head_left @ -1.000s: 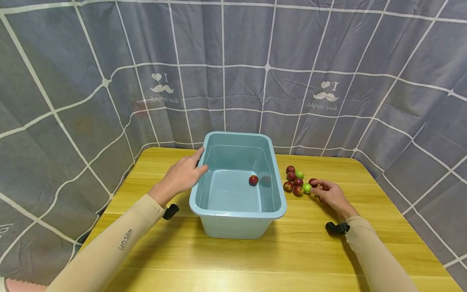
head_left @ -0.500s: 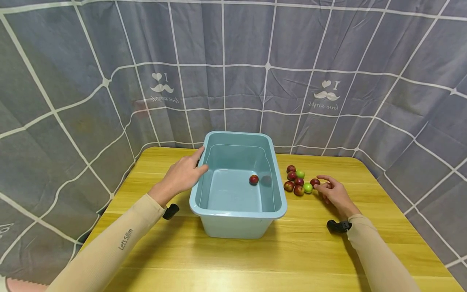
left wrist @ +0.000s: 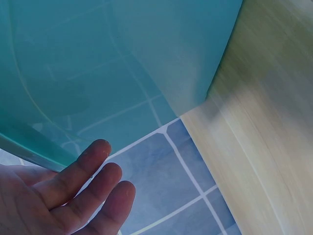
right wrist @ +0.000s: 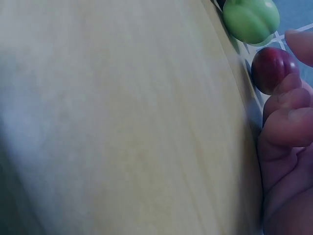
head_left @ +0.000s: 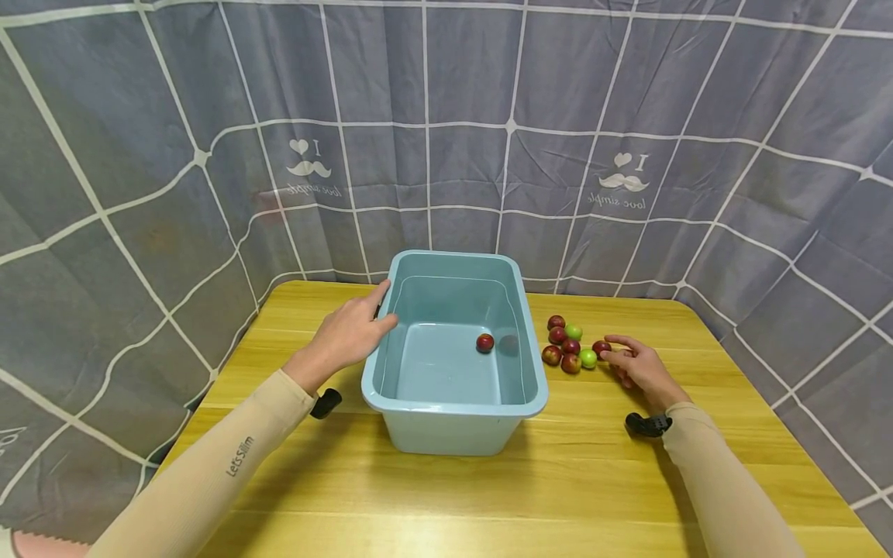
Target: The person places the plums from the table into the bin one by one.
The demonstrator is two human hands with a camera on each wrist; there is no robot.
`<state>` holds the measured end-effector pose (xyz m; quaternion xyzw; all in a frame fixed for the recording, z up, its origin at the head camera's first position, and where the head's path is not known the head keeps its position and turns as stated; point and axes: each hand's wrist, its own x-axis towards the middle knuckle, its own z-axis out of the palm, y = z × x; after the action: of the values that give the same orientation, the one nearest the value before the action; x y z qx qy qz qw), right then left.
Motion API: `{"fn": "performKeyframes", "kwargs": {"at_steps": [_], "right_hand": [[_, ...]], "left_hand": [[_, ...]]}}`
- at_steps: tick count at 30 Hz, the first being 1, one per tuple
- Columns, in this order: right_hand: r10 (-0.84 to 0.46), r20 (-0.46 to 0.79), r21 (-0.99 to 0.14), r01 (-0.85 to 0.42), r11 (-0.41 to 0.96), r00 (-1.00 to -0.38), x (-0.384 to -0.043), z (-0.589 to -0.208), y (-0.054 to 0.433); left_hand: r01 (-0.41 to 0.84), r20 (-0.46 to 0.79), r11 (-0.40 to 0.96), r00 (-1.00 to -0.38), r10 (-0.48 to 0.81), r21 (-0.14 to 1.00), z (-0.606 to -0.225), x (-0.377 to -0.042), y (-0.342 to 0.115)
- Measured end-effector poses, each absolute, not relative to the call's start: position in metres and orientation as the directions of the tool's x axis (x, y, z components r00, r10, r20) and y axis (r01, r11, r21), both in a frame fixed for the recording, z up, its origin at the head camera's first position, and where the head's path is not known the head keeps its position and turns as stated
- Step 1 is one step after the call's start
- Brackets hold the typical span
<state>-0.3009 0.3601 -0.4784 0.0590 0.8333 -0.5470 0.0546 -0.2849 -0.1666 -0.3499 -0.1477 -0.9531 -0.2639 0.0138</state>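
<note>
My left hand (head_left: 354,328) holds the left rim of a pale blue plastic basin (head_left: 453,408), thumb over the rim and fingers along the outside. In the left wrist view, three loosely bent fingers (left wrist: 100,178) show beside the basin wall (left wrist: 122,63). One dark red plum (head_left: 484,342) lies on the basin's floor. On the table to the right, my right hand (head_left: 645,372) is at a red plum (head_left: 601,349). The right wrist view shows that plum (right wrist: 274,70) against the fingers, with the thumb (right wrist: 301,46) apart from it. A green plum (right wrist: 252,19) lies just beyond.
Several red plums (head_left: 570,347) and two green ones, such as the nearer green plum (head_left: 588,358), cluster between the basin and my right hand. The wooden table (head_left: 446,504) backs onto a grey curtain (head_left: 467,178) with white grid lines.
My right hand has drawn back slightly to the right, leaving the red plum beside it in fuller view, then stayed put. My left hand and the basin have not moved.
</note>
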Motion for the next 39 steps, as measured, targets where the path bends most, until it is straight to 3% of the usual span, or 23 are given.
{"fn": "performKeyframes", "kwargs": {"at_steps": [27, 39], "right_hand": [[0.066, -0.161, -0.868, 0.173, 0.465, -0.985, -0.3038, -0.4821, 0.3593], [0.054, -0.152, -0.898, 0.16, 0.41, -0.987, -0.3012, -0.4768, 0.3581]], "left_hand": [[0.283, 0.103, 0.815, -0.958, 0.269, 0.505, -0.3519, -0.2846, -0.1674], [0.274, 0.092, 0.82, -0.96, 0.265, 0.502, -0.3501, -0.2842, -0.1669]]}}
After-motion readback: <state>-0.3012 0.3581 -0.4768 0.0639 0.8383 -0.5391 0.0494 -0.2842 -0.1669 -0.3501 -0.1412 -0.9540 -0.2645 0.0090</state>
